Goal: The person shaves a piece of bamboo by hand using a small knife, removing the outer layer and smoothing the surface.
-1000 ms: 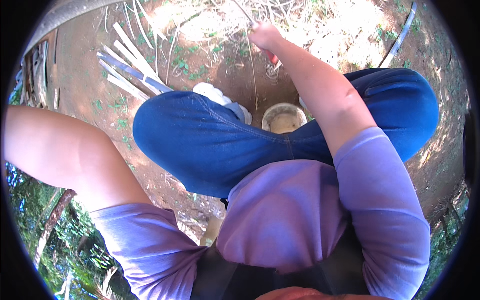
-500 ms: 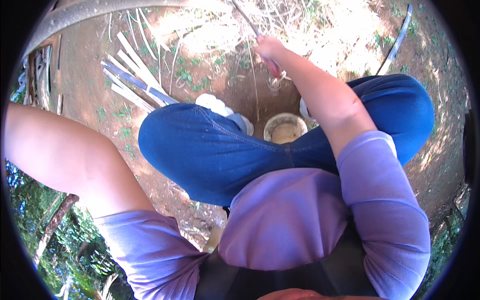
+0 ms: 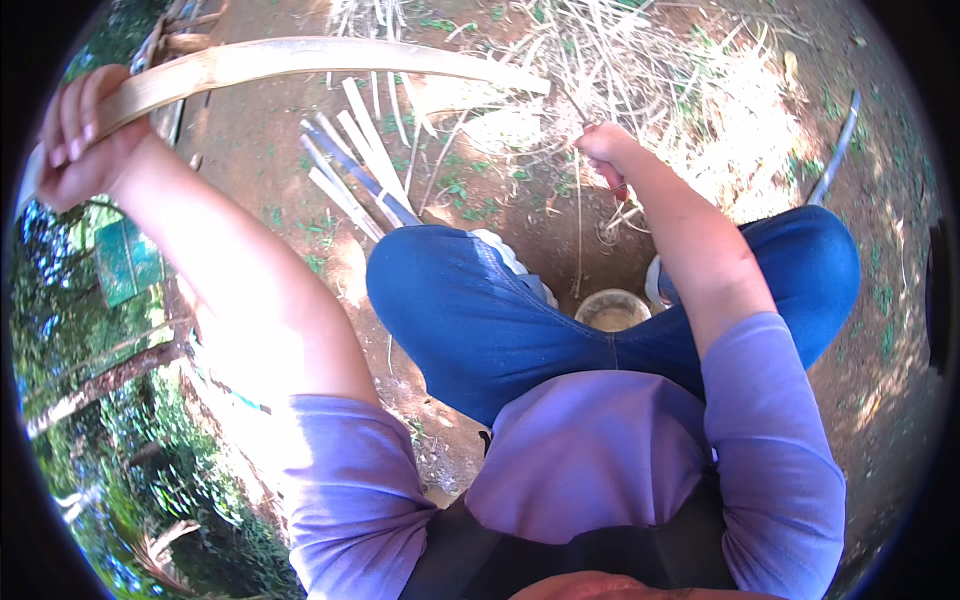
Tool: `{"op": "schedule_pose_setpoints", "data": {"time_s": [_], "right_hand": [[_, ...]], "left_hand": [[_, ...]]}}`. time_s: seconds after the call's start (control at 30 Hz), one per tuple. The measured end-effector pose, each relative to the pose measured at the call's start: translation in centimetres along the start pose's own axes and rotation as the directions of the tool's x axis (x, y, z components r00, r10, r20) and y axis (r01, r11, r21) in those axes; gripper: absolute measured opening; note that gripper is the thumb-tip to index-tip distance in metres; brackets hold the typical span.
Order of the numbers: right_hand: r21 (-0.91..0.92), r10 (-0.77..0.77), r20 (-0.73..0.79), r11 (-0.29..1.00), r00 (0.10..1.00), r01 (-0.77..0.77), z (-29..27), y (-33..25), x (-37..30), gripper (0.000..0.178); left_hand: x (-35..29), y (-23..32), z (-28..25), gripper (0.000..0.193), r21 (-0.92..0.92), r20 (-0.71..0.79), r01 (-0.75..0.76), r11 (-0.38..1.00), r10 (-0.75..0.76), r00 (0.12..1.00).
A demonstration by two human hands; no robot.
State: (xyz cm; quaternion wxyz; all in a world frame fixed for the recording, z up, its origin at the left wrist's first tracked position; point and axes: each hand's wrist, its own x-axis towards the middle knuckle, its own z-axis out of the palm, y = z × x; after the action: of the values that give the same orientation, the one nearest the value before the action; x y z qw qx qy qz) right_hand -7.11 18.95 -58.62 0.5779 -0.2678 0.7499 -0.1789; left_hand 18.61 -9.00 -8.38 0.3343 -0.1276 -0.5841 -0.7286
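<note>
Raised at the far left, my left hand (image 3: 95, 145) is wrapped round one end of a long, pale split-bamboo strip (image 3: 330, 56). The strip runs in an arch across the top, and its other end comes close to the knife blade. My right hand (image 3: 606, 148) grips a knife (image 3: 614, 182) with a reddish handle, held out beyond my knees. Its thin dark blade points away and up to the left, beside the strip's far end; whether the two touch I cannot tell.
A round bowl (image 3: 613, 299) stands on the ground between my feet. Several cut strips (image 3: 370, 150) lie left of my knee. Curled shavings (image 3: 680, 110) are heaped ahead, and a dark strip (image 3: 838, 150) lies at the right. Greenery (image 3: 180, 480) borders the left.
My left hand has come into view with the bamboo strip, whose end now shows near the knife. The whole view has shifted, moving my knees and the bowl right and down in the picture.
</note>
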Motion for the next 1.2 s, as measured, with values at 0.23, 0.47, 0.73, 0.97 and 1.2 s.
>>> {"op": "schedule_pose_setpoints", "data": {"time_s": [0.23, 0.47, 0.73, 0.97, 1.2], "right_hand": [[-0.088, -0.276, -0.115, 0.960, 0.954, 0.267, -12.5, -12.9, -10.6, 0.030], [0.476, -0.466, -0.331, 0.668, 0.820, 0.572, -10.1, -13.9, -20.4, 0.025], [0.424, -0.483, -0.262, 0.720, 0.836, 0.549, -7.0, -14.6, -22.2, 0.021], [0.144, -0.568, -0.199, 0.789, 0.799, 0.597, -6.3, -14.3, -18.8, 0.022], [0.328, -0.395, -0.034, 0.863, 0.918, 0.384, -3.9, -13.3, -14.7, 0.027]], "left_hand": [[-6.3, -1.5, 5.1, 0.039, 0.541, -0.400, -0.240, 0.806, 0.498, 0.769], [-12.3, -2.4, 1.9, 0.092, 0.571, -0.572, -0.209, 0.794, 0.567, 0.592], [-16.8, -2.1, 6.1, 0.093, 0.599, -0.588, -0.238, 0.764, 0.622, 0.517], [-16.7, -1.8, 5.6, 0.077, 0.642, -0.571, -0.279, 0.714, 0.688, 0.447], [-17.3, -0.4, 4.8, 0.081, 0.697, -0.595, -0.248, 0.673, 0.735, 0.326]]}}
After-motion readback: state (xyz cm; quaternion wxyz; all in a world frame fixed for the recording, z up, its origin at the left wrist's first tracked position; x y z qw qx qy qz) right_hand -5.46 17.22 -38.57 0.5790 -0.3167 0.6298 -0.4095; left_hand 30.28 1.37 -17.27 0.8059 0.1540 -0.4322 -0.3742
